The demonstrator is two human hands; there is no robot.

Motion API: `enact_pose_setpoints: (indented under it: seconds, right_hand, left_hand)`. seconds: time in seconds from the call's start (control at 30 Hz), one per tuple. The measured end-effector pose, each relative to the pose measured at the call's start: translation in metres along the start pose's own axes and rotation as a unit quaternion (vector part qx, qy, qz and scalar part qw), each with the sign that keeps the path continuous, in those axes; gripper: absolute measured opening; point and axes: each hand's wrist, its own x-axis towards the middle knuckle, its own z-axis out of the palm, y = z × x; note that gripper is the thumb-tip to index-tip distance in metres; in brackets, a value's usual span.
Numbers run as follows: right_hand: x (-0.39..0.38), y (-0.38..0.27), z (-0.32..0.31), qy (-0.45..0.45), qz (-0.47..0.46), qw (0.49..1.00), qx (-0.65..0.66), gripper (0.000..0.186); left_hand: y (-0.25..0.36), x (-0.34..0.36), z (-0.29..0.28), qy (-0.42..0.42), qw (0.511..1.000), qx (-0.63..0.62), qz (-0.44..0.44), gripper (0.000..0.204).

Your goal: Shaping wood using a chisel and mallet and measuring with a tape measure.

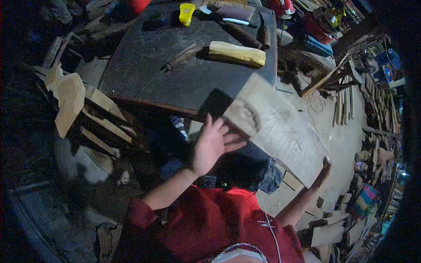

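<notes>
Plank between hands: left hand open alongside, right hand seemingly gripping.

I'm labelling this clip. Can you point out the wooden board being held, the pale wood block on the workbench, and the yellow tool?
flat grey-brown wooden board (280,131), head view, middle of face.
pale rounded wood block (237,53), head view, top surface.
yellow plastic tool (186,13), head view, body.

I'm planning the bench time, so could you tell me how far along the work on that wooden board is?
Done: the board already bears a shallow relief carving near one end. In hand: the left hand is open against its edge and the right hand grips the far end, lifting it off the workbench. Left: most of its face is still plain, and the chisel lies untouched.
</notes>
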Motion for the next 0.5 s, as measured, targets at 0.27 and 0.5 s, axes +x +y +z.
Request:
enact_pose_setpoints:
  seconds: [0.27,0.5]
  right_hand:
    - [-0.006,-0.011,0.137,-0.264,0.033,0.955,-0.131,0.051]
    - [-0.050,-0.022,0.268,-0.435,-0.105,0.802,-0.396,0.045]
  left_hand:
    - [0.008,-0.040,-0.068,0.123,0.978,0.142,0.088,0.060]
    - [0.062,-0.052,-0.105,0.219,0.936,0.268,0.071,0.063]
